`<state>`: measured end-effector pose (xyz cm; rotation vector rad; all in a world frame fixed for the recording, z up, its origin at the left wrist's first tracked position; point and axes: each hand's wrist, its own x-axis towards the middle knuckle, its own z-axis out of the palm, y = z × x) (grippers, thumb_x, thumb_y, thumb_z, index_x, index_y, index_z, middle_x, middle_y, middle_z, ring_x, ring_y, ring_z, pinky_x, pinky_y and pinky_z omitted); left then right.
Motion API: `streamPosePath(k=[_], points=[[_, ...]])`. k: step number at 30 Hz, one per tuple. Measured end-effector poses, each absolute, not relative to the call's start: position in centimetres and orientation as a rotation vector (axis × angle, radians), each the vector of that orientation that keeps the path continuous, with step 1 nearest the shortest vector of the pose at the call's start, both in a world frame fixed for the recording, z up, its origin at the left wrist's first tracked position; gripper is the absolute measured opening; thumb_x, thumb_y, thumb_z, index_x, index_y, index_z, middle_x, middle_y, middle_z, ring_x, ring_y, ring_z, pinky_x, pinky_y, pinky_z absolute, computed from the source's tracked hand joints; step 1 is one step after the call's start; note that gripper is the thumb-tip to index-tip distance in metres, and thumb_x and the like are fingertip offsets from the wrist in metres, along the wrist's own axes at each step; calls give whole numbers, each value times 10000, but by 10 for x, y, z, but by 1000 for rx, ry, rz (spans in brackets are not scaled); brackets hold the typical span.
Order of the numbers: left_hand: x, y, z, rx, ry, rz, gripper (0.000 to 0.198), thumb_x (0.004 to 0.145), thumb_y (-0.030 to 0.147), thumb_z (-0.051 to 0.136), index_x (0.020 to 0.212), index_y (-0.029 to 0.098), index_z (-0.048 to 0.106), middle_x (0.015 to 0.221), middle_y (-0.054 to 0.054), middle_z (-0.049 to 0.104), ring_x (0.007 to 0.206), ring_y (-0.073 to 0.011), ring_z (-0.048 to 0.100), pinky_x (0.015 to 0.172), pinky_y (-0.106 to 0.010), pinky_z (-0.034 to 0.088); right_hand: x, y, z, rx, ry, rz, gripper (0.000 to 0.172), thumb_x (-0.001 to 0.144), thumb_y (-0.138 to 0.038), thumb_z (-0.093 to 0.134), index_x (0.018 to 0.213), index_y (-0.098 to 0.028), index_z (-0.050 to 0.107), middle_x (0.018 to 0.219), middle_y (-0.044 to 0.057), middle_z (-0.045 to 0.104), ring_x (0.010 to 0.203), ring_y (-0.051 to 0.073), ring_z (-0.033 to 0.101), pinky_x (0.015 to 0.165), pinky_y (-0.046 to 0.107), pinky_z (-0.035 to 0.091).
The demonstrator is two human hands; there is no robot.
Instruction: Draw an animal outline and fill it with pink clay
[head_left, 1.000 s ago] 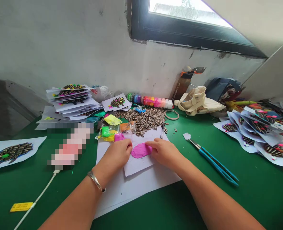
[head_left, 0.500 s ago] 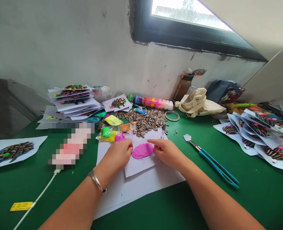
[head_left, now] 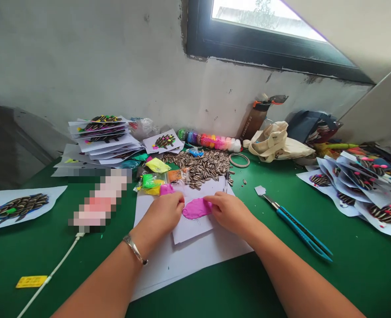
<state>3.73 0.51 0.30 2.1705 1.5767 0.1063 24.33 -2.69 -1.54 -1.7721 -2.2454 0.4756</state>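
One finger (head_left: 212,201) of the right hand (head_left: 231,212) is apparently flattening magenta modelling clay (head_left: 195,209) on white paper (head_left: 184,234), the left hand (head_left: 165,212) resting apart opposite, grips unclear, the next move calling for even edge pressure.

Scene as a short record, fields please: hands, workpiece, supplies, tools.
left hand: beside pink patch's left end; contact unclear
right hand: index finger over patch's right end
workpiece: pink patch on small paper, larger sheet beneath
supplies: striped seeds behind
tools: blue-handled tool, right side
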Motion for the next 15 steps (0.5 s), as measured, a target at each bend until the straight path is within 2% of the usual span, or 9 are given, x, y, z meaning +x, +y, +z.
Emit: streamPosePath(k=[3,8,13,15], points=[[37,5,2,2175,1576,112,147,877,215,471,822,210,607,842,-47,695,763,-204,603,589,-286,335,241,-29,-14,-1799,-2294,426,401,826,-130,421,1097,-267,682,846,33,622,764,155,558,626,239,311],[35,3,1,2185,1569,125,154,876,220,469,815,211,609,828,-43,694,757,-203,600,590,-286,333,240,-35,-12,-1729,-2334,418,497,832,-111,399,1250,-303,588,872,18,621,750,142,563,615,236,300],[36,3,0,2192,1567,135,157,871,209,465,820,210,613,838,-43,698,756,-201,599,592,-286,328,234,-39,-15,-1791,-2471,276,375,855,-173,418,1108,-333,643,842,3,602,639,132,524,546,255,223],[36,4,-1,2197,1563,138,154,868,207,468,819,208,614,835,-45,698,754,-200,599,594,-286,327,230,-39,-15,-1829,-2480,240,381,856,-172,416,1118,-341,634,841,4,601,645,137,525,547,259,218]])
